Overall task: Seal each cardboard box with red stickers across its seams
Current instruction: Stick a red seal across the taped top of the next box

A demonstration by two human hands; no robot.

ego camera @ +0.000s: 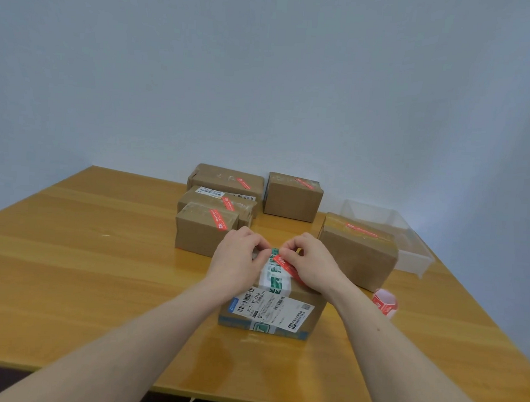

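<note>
A cardboard box (274, 312) with a white shipping label and green-and-white tape stands in front of me on the wooden table (100, 269). A red sticker (286, 265) lies slanted over its taped top. My left hand (239, 258) and my right hand (311, 261) rest on the box top, fingers curled, each pinching at the sticker's far end. Several other cardboard boxes bear red stickers: three stacked close at the back left (205, 234), one at the back (293, 197), one at the right (357, 256).
A roll of red stickers (384, 302) lies on the table right of the near box. A transparent plastic tray (409, 236) stands at the back right behind the right box. A plain wall rises behind the table.
</note>
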